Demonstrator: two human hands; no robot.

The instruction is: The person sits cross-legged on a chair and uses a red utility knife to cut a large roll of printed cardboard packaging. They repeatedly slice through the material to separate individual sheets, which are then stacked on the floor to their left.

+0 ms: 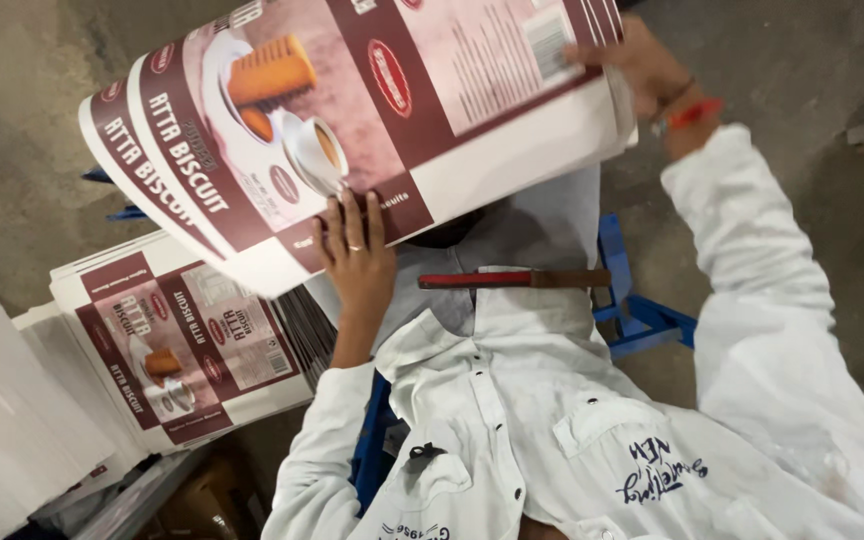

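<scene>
My two hands hold up a thick, curved bundle of printed carton sheets (372, 110), maroon and white with a picture of biscuits and a cup. My left hand (357, 255), with a ring on one finger, presses flat against the bundle's lower edge. My right hand (642, 65), with a red band at the wrist, grips the bundle's far right corner. Both sleeves are white, and the bundle hides part of my lap.
A red-handled flat tool (512, 279) lies across my lap. A stack of the same printed sheets (182, 345) sits at the left, with plain white sheets (12, 410) beside it. A blue metal frame (642, 320) stands under me on the concrete floor (832, 230).
</scene>
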